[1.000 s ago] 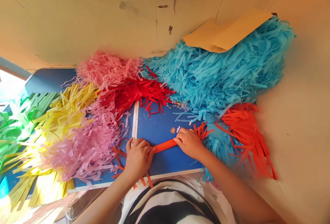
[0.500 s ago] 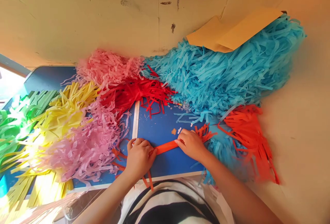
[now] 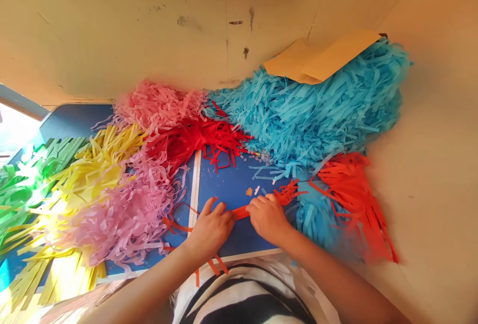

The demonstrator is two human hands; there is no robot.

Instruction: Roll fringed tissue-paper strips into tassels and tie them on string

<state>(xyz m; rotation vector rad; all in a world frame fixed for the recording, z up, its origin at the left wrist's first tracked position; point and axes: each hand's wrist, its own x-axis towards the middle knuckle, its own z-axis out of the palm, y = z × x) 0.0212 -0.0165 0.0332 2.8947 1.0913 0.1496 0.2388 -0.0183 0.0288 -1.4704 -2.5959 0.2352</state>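
Observation:
Both hands grip a rolled orange tissue-paper tassel [image 3: 242, 212] above the blue table [image 3: 220, 184]. My left hand [image 3: 212, 224] is closed around its left part, and loose orange strips hang out beneath that hand and to its left. Farther right, my right hand [image 3: 268, 217] pinches the band with curled fingers; the fringed end spreads out beyond it. A short flat stretch of the band shows between the hands. Nearest the right hand lies light blue fringe [image 3: 317, 214], and purple fringe [image 3: 130, 219] lies left of the left hand.
A large light blue fringe heap [image 3: 317, 115] lies along the wall, with brown paper [image 3: 321, 60] on top. Red fringe [image 3: 197, 137], pink fringe [image 3: 160, 102], yellow fringe [image 3: 97, 164] and green fringe [image 3: 30, 184] cover the left. Another orange-red tassel [image 3: 354, 194] lies at right.
My hands have come closer together along the orange tassel, so less of the band shows between them. My left hand has shifted right. The camera view has tilted slightly upward.

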